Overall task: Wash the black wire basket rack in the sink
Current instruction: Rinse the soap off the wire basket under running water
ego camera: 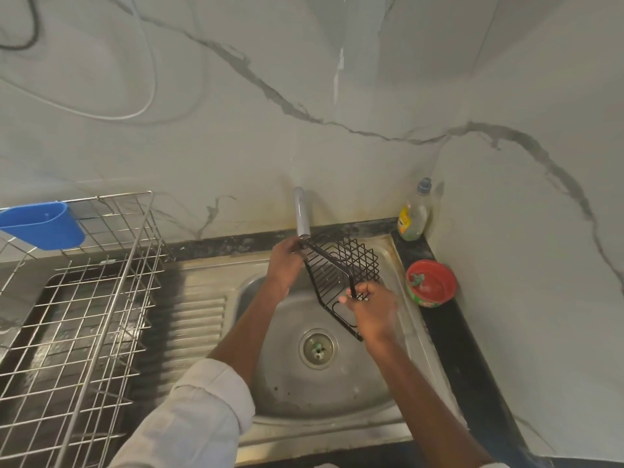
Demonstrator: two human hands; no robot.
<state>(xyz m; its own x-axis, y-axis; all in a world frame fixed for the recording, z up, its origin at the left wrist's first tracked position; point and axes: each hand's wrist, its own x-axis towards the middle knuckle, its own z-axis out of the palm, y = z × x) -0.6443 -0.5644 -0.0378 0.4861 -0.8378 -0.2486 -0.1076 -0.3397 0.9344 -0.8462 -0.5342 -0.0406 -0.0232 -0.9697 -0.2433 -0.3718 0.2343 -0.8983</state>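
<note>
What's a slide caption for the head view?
Both hands, left hand and right hand, hold a black wire basket rack tilted under the tap over the steel sink.

Black wire basket rack (341,275); steel-grey sink (337,393); blue cup (44,228); red bowl (431,282); grey-veined white wall (304,113).

Black wire basket rack (341,275) (tilted) above sink (337,393)

Black wire basket rack (341,275) tilted over sink (337,390), left hand (285,261), right hand (369,307) gripping it
</note>
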